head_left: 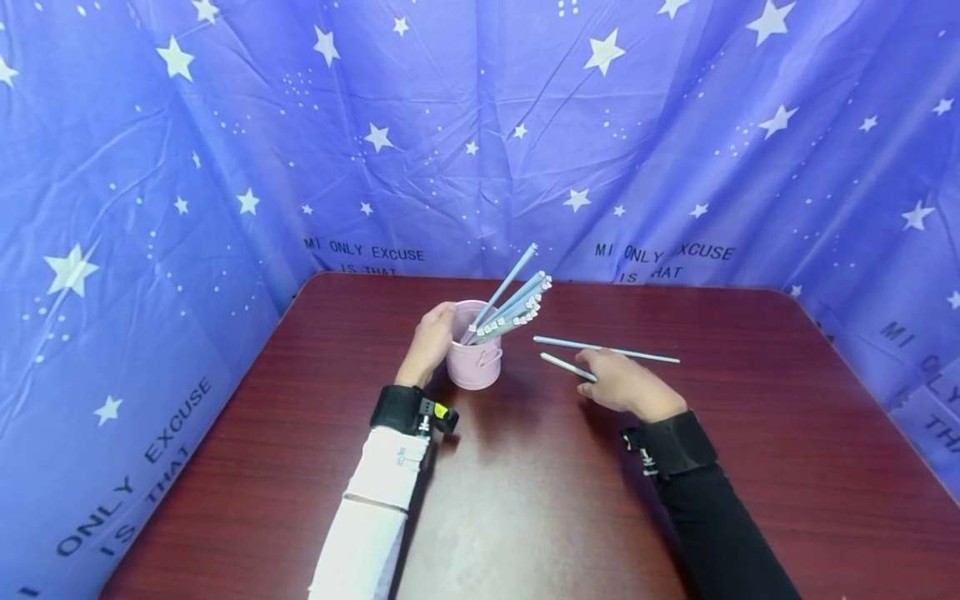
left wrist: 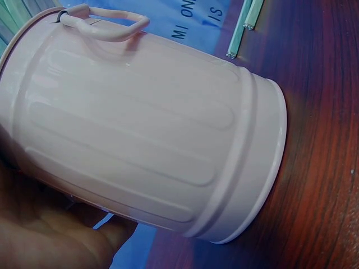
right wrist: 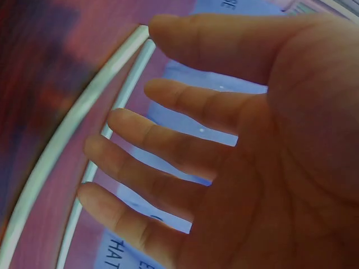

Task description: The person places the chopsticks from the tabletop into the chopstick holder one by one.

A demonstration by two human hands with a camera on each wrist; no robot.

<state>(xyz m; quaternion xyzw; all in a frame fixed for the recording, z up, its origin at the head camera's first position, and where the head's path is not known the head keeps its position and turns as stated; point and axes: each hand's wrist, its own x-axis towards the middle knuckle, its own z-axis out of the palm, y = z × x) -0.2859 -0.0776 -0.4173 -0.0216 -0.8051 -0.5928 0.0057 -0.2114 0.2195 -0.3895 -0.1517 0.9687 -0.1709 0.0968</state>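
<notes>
A small pink bucket with a side handle stands on the table, tilted in the left wrist view. Several thin pale blue sticks with white ends lean out of it to the right. My left hand grips the bucket at its left side, near the rim. Two loose sticks lie to the right of the bucket: a farther stick and a nearer stick. Over the nearer one is my right hand, which partly hides it. In the right wrist view its fingers are spread and loosely bent, with the thumb at the stick's end.
The dark red wooden table reaches back to a blue curtain with white stars and lettering. The curtain also hangs along the left and right sides. Black straps with small cameras are on both wrists.
</notes>
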